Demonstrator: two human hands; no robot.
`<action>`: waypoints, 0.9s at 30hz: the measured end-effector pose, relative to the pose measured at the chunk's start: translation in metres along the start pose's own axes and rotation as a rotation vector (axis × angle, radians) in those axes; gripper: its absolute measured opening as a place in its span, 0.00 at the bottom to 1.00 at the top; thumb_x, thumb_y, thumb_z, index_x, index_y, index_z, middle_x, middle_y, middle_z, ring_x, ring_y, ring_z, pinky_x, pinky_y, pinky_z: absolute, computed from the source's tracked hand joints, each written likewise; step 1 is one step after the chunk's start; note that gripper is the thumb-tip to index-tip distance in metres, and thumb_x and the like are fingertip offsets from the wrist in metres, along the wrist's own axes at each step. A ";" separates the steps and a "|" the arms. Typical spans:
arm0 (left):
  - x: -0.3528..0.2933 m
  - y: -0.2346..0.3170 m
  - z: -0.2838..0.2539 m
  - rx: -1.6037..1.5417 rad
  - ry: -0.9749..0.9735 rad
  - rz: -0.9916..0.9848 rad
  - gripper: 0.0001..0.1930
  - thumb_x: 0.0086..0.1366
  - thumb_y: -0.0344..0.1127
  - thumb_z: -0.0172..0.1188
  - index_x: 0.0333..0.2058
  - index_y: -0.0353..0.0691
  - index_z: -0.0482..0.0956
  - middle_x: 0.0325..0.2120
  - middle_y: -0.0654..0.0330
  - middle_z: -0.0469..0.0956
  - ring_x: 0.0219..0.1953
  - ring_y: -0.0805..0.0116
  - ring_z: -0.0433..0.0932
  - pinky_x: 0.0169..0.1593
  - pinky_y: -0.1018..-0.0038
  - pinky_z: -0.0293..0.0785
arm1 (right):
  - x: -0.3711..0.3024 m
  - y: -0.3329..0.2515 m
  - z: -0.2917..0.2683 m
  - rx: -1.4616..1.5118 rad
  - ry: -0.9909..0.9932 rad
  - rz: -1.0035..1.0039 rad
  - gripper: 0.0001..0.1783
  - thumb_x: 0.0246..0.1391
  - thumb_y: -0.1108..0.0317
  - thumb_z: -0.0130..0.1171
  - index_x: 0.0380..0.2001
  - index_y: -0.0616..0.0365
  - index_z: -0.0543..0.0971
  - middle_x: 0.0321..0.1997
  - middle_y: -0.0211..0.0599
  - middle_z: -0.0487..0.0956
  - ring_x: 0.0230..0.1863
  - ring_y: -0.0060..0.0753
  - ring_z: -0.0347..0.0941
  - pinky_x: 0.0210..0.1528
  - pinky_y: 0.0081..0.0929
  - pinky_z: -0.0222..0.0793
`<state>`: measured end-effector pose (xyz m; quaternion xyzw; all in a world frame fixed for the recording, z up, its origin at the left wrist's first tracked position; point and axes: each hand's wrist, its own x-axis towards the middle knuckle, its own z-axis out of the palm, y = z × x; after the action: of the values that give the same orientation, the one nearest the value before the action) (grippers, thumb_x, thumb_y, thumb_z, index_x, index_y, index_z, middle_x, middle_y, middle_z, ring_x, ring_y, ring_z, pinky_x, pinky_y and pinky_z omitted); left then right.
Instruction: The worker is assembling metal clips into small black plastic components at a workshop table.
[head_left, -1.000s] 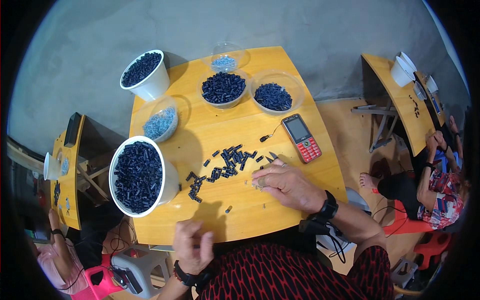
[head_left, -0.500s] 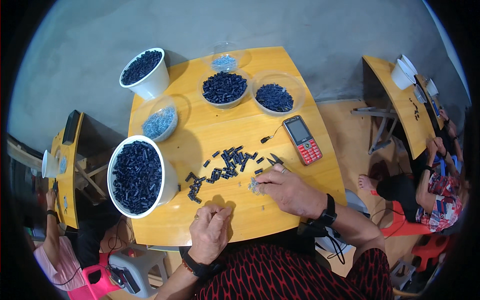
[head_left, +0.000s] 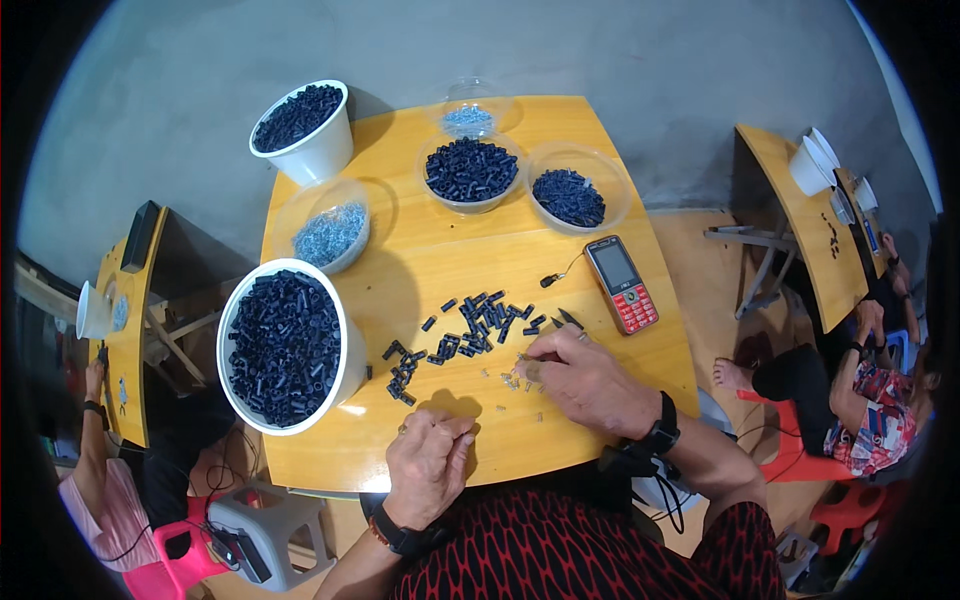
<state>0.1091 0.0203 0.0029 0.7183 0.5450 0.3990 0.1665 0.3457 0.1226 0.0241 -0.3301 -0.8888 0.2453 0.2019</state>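
We log a loose cluster of tiny, pale silvery pieces (head_left: 511, 382) on the yellow wooden tabletop (head_left: 440, 265), bunched at the fingertips of the right hand (head_left: 595, 390); a few strays lie just apart. Too small for us to tell metal from clear plastic. Beyond and to the left, we see short black plastic tubes (head_left: 484, 325) on their sides, jumbled, many touching, trailing toward the near left.
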 end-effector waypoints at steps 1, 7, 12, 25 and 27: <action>0.000 0.000 0.000 -0.002 0.002 -0.002 0.15 0.52 0.20 0.68 0.38 0.41 0.80 0.30 0.56 0.76 0.30 0.55 0.78 0.32 0.65 0.74 | 0.000 0.001 0.001 0.003 0.017 -0.027 0.16 0.52 0.79 0.58 0.45 0.59 0.82 0.44 0.40 0.75 0.45 0.44 0.72 0.48 0.34 0.71; 0.002 0.005 -0.003 -0.010 -0.031 -0.074 0.12 0.53 0.20 0.68 0.36 0.40 0.83 0.28 0.56 0.77 0.30 0.59 0.77 0.33 0.68 0.73 | 0.005 -0.001 -0.001 -0.040 0.052 -0.101 0.14 0.52 0.78 0.61 0.43 0.57 0.83 0.44 0.39 0.76 0.43 0.43 0.73 0.44 0.35 0.73; 0.002 0.004 -0.003 -0.017 -0.035 -0.052 0.12 0.53 0.21 0.68 0.36 0.41 0.83 0.28 0.59 0.76 0.30 0.61 0.77 0.32 0.70 0.73 | 0.006 -0.004 -0.004 0.052 0.055 -0.032 0.11 0.53 0.75 0.57 0.41 0.60 0.82 0.44 0.38 0.76 0.47 0.44 0.73 0.47 0.36 0.71; 0.002 0.003 -0.004 -0.009 -0.036 -0.053 0.12 0.52 0.21 0.69 0.36 0.41 0.83 0.28 0.58 0.76 0.30 0.60 0.77 0.32 0.68 0.73 | 0.008 -0.011 -0.001 -0.041 0.008 -0.127 0.14 0.48 0.76 0.59 0.42 0.58 0.81 0.41 0.38 0.74 0.43 0.44 0.71 0.44 0.36 0.69; 0.002 0.004 -0.004 -0.015 -0.030 -0.046 0.12 0.52 0.21 0.69 0.36 0.41 0.83 0.28 0.58 0.76 0.30 0.59 0.77 0.32 0.68 0.73 | 0.008 -0.010 0.001 -0.066 0.021 -0.157 0.14 0.49 0.76 0.59 0.41 0.58 0.81 0.40 0.37 0.74 0.43 0.44 0.71 0.43 0.36 0.69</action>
<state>0.1087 0.0201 0.0086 0.7102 0.5559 0.3882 0.1894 0.3345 0.1217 0.0303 -0.2687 -0.9173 0.1958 0.2190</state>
